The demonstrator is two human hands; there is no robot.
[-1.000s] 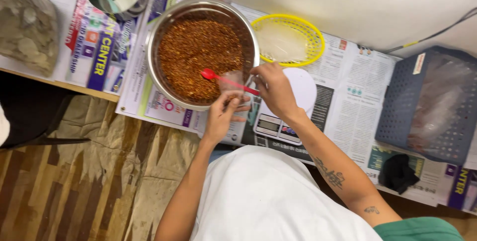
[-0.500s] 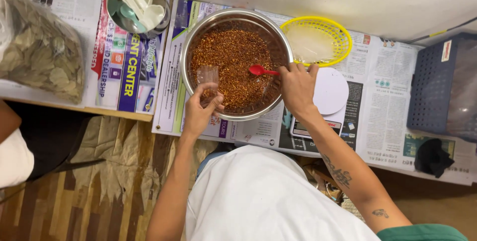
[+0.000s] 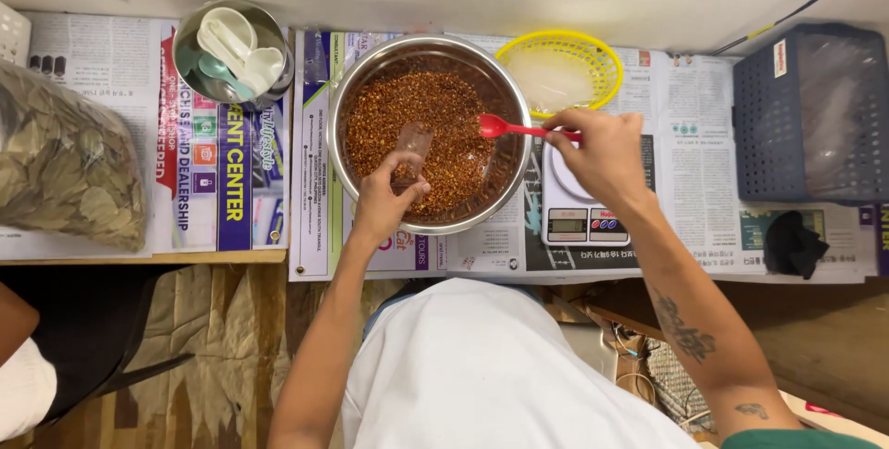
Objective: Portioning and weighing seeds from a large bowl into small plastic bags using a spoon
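left hand (image 3: 389,197) pinches small clear bag (image 3: 414,142) over steel bowl (image 3: 344,106) of red flakes, mid-worktop | right hand (image 3: 602,148) grips red spoon (image 3: 505,127) | risk: limp bag mouth folds, flakes spill onto newspaper (image 3: 704,143)

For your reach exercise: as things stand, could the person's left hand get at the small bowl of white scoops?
Probably yes: the left hand holds a clear pouch over the steel bowl, and the bowl of scoops sits just beyond, unobstructed, though that hand is occupied.
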